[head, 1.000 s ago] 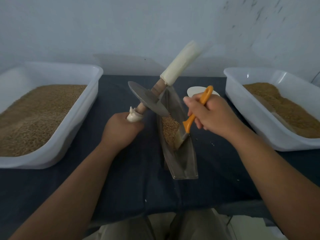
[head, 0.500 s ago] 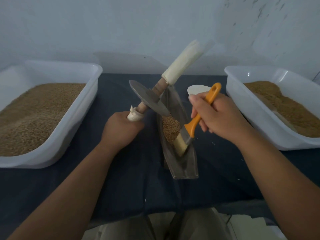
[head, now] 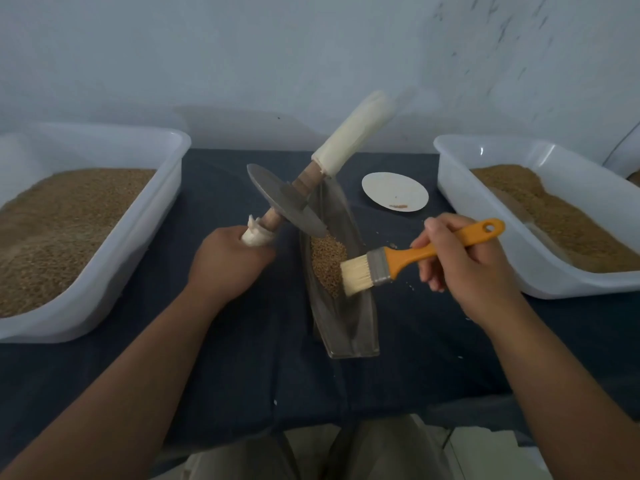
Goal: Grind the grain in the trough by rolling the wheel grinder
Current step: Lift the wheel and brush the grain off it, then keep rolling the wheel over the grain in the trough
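Note:
A narrow metal trough (head: 349,327) lies lengthwise at the table's middle, with a heap of brown grain (head: 327,259) in its centre. The wheel grinder (head: 284,202), a metal disc on a wooden axle with white-wrapped handles, is tilted up, its disc edge just above the grain. My left hand (head: 228,261) grips the near handle; the far handle points up and to the right. My right hand (head: 464,261) holds an orange-handled brush (head: 398,261), bristles over the trough's right rim beside the grain.
A white tub of grain (head: 114,254) stands at the left and another white tub (head: 491,247) at the right. A small white plate (head: 394,192) lies behind the brush. A few loose grains dot the dark cloth right of the trough.
My right hand has lifted the brush out of the trough and swung it to the right, so it now lies nearly level. The grinder and my left hand have stayed put.

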Demonstrator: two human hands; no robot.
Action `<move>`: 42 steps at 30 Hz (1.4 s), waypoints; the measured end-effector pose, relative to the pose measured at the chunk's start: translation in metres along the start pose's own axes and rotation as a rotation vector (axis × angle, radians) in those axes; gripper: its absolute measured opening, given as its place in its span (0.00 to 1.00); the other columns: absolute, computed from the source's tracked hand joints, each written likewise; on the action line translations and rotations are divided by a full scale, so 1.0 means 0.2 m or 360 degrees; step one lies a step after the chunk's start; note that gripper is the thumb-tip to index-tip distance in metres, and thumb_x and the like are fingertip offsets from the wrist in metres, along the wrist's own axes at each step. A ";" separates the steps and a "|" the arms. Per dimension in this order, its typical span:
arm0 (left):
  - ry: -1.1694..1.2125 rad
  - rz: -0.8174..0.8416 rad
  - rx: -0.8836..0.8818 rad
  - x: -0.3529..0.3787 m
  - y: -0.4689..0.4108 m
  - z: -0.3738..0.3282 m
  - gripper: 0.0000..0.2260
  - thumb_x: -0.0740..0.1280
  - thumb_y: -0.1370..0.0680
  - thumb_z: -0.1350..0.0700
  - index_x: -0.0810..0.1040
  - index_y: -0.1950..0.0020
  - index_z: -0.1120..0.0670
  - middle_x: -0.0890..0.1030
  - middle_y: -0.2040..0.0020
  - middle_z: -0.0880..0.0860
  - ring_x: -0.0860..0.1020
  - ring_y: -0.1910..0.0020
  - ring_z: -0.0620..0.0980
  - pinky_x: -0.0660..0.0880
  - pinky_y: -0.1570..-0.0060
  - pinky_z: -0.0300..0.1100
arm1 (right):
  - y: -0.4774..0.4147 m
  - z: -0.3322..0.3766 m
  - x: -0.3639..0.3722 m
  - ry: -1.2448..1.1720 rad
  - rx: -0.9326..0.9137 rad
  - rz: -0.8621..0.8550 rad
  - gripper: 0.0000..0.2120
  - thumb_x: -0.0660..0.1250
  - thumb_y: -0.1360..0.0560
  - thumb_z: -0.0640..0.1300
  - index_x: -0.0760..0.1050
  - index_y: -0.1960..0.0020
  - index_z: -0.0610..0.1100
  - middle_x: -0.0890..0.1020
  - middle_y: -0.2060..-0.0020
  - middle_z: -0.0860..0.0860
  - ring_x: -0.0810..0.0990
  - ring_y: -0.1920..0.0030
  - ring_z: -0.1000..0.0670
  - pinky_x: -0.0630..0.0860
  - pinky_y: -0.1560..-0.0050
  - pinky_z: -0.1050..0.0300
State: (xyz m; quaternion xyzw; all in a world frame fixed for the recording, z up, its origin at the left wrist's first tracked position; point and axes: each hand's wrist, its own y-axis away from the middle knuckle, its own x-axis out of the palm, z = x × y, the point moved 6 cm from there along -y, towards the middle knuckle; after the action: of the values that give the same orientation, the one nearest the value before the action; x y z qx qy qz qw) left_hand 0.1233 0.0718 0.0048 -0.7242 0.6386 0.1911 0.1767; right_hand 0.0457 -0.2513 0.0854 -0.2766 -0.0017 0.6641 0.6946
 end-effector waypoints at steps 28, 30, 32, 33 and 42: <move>-0.1039 -0.0192 0.0406 0.02 -0.06 -0.18 0.13 0.62 0.28 0.37 0.78 0.64 0.43 0.79 0.67 0.43 0.77 0.67 0.47 0.71 0.67 0.41 | -0.18 0.06 0.02 0.1627 -0.0682 0.0106 0.43 0.70 0.22 0.62 0.57 0.15 0.47 0.61 0.16 0.49 0.52 0.15 0.48 0.49 0.16 0.50; -0.1146 -0.0096 0.0431 0.04 -0.06 -0.18 0.11 0.63 0.28 0.38 0.78 0.63 0.43 0.79 0.66 0.42 0.78 0.66 0.46 0.72 0.66 0.40 | -0.28 0.02 0.10 0.1853 -0.0568 0.0340 0.49 0.73 0.24 0.61 0.52 0.14 0.46 0.65 0.18 0.45 0.58 0.16 0.43 0.55 0.17 0.44; -0.1221 -0.0045 0.0472 0.05 -0.06 -0.19 0.10 0.65 0.27 0.39 0.78 0.63 0.43 0.79 0.66 0.42 0.78 0.66 0.45 0.74 0.66 0.41 | -0.33 -0.04 0.15 0.1938 -0.0483 0.0450 0.46 0.72 0.23 0.59 0.54 0.14 0.48 0.81 0.33 0.46 0.77 0.31 0.42 0.70 0.29 0.44; -0.1257 -0.0028 0.0490 0.04 -0.06 -0.20 0.09 0.66 0.26 0.40 0.78 0.62 0.43 0.79 0.66 0.42 0.78 0.66 0.45 0.76 0.64 0.41 | -0.35 -0.06 0.15 0.1966 -0.0477 0.0440 0.42 0.71 0.23 0.60 0.57 0.16 0.48 0.85 0.42 0.48 0.82 0.42 0.42 0.75 0.38 0.44; -0.1893 0.0277 0.0707 0.09 -0.10 -0.37 0.10 0.67 0.27 0.41 0.74 0.59 0.47 0.74 0.61 0.44 0.79 0.57 0.51 0.76 0.56 0.45 | -0.40 -0.24 0.16 0.1891 -0.0224 0.0623 0.16 0.69 0.26 0.61 0.69 0.65 0.54 0.75 0.68 0.55 0.74 0.68 0.54 0.66 0.71 0.56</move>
State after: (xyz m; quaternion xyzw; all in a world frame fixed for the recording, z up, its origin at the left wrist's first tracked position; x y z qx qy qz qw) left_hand 0.1497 0.0229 0.0603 -0.3860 0.5124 0.4370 0.6305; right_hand 0.1404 -0.2378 0.0632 -0.6386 0.3915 0.5102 0.4226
